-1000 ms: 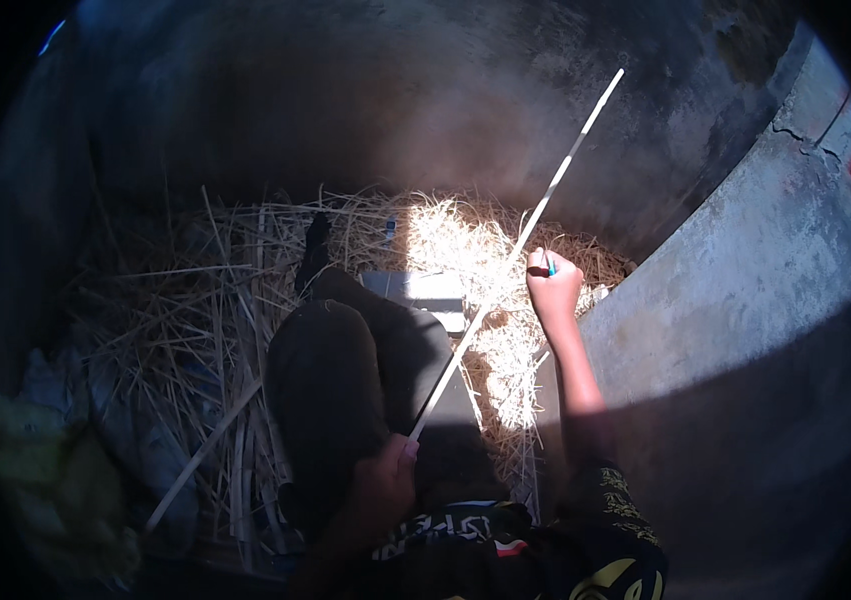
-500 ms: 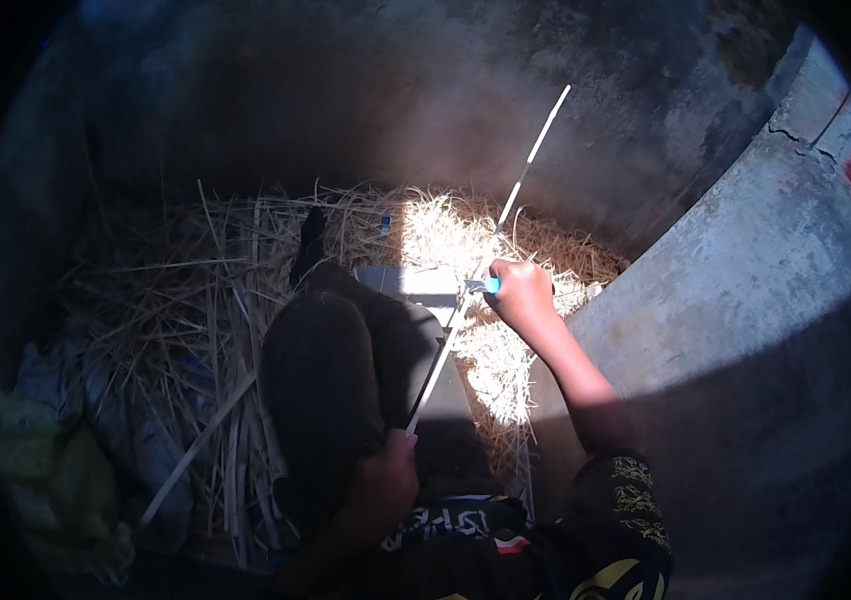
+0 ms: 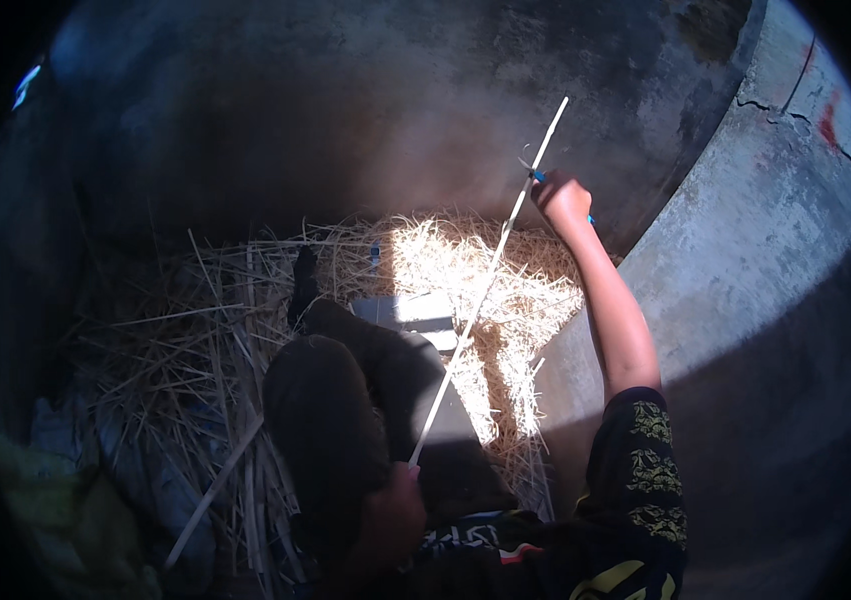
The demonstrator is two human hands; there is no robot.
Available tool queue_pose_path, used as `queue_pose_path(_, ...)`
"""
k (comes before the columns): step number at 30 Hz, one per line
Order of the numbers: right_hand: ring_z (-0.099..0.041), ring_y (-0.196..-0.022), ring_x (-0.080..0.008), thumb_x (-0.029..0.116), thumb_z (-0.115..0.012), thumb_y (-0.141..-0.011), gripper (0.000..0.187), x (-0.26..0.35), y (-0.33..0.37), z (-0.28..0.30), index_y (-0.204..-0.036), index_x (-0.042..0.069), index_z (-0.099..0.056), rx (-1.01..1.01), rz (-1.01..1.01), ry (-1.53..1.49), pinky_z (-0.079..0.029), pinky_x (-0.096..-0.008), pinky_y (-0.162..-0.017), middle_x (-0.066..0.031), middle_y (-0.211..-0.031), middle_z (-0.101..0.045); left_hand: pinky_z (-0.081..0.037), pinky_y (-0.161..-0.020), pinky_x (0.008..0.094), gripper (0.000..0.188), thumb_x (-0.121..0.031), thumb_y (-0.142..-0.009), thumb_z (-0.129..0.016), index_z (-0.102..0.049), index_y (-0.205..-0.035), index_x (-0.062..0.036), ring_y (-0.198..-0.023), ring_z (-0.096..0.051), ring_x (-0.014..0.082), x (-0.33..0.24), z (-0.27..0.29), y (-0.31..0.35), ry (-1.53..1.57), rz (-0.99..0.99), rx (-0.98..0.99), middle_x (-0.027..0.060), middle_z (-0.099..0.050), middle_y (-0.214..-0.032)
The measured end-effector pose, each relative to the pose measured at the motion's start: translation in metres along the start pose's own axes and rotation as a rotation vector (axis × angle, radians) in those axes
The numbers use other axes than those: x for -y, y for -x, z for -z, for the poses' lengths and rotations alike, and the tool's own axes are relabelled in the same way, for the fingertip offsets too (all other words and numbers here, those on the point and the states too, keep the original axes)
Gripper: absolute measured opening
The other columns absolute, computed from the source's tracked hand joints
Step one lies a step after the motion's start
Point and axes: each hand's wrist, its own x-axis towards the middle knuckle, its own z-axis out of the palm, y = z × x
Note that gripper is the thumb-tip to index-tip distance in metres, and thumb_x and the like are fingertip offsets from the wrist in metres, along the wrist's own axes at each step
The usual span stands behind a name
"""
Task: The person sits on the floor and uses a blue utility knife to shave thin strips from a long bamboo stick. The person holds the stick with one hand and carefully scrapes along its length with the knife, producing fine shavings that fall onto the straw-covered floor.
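Note:
My left hand (image 3: pixel 400 508), in shadow above my lap, is closed around the lower end of a long, thin, pale stick (image 3: pixel 486 285). The stick slants up and away to the right, its far tip in front of the dark wall. My right hand (image 3: pixel 561 201) is closed on a blue-handled knife (image 3: pixel 538 177), whose short blade meets the stick in its upper part. A thin curl that looks like a shaving (image 3: pixel 524 156) stands out beside the blade. Most of the knife's handle is hidden in my fist.
Straw-like shavings (image 3: pixel 535 285) cover the ground, partly sunlit. A pale block (image 3: pixel 400 310) lies beyond my knees. Longer strips (image 3: pixel 215 490) are heaped at left near a yellowish sack (image 3: pixel 40 490). A dark wall (image 3: pixel 345 130) rises ahead and a cracked concrete surface (image 3: pixel 745 240) at right.
My right hand has moved the knife up and away along the stick, from near its middle to its upper part. My left hand still grips the lower end. The view has shifted slightly.

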Motion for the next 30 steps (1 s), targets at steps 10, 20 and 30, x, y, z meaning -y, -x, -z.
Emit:
queue_pose_path(10, -0.072, -0.076, -0.0407, 0.019, -0.065, -0.077, 0.019, 0.053, 0.142, 0.020, -0.081, 0.002, -0.073, 0.287, 0.293, -0.083, -0.059, -0.0493, -0.072, -0.0239, -0.074, -0.069, -0.051, -0.050, 0.0532, 0.013, -0.022, -0.103, -0.052, -0.052, -0.096, -0.0113, -0.060, -0.066, 0.0419, 0.000, 0.002, 0.000, 0.051, -0.017, -0.030, 0.0171, -0.062, -0.064)
queue_pose_path(20, -0.072, -0.080, -0.0403, 0.020, -0.071, -0.079, 0.019, 0.006, 0.057, 0.016, -0.084, 0.002, -0.075, 0.197, 0.060, 0.073, -0.059, -0.0478, -0.073, -0.0236, -0.083, -0.072, -0.050, -0.046, 0.0505, 0.013, -0.024, -0.104, -0.052, -0.050, -0.099, -0.0118, -0.054, -0.065, 0.0382, 0.010, -0.004, 0.005, -0.108, -0.089, 0.030, 0.0138, -0.060, -0.061)
queue_pose_path(30, -0.070, -0.083, -0.0450, 0.022, -0.063, -0.084, 0.026, -0.028, 0.029, 0.046, -0.084, -0.002, -0.073, 0.090, -0.043, 0.086, -0.057, -0.0514, -0.075, -0.0282, -0.085, -0.069, -0.050, -0.047, 0.0504, 0.012, -0.023, -0.104, -0.052, -0.052, -0.100, -0.0108, -0.056, -0.065, 0.0386, 0.011, -0.002, 0.009, -0.032, -0.215, 0.065, 0.0146, -0.062, -0.065)
